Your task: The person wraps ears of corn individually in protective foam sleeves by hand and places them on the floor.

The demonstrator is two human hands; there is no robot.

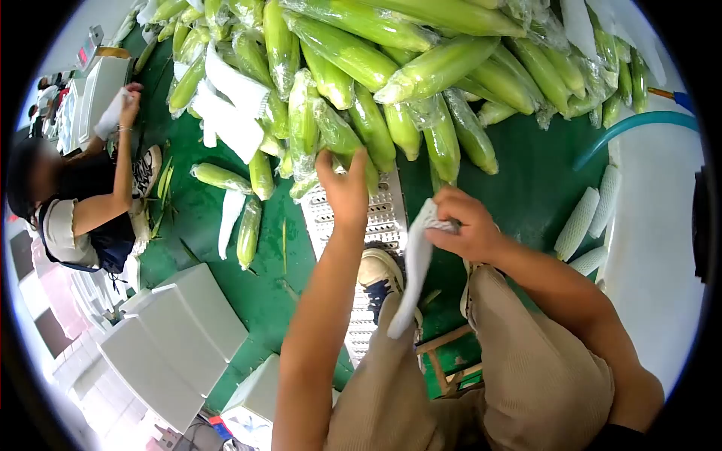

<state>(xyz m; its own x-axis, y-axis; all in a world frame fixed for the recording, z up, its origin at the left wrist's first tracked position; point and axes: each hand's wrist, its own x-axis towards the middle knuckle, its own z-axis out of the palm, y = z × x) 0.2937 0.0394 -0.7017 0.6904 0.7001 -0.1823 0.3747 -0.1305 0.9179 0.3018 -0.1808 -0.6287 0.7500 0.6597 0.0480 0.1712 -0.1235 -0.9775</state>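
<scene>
My left hand [344, 188] has its thumb and fingers around the lower end of a film-wrapped ear of corn [336, 129] at the front of the pile. In my right hand [468, 225] is the top of a white foam net sleeve [413, 278], pinched closed. The sleeve hangs limp over my knee, and no corn shows inside it. Green ears of corn [444, 66] in clear film are heaped just beyond both hands. More white foam sleeves [233, 113] lie on the left of the heap.
A metal grating [320, 214] runs under my foot across the green floor [519, 180]. Sleeved ears [577, 223] lie by the white wall at right, near a blue hose [639, 124]. White foam boxes [169, 346] stand at left. Another person [94, 203] sits there holding a sleeve.
</scene>
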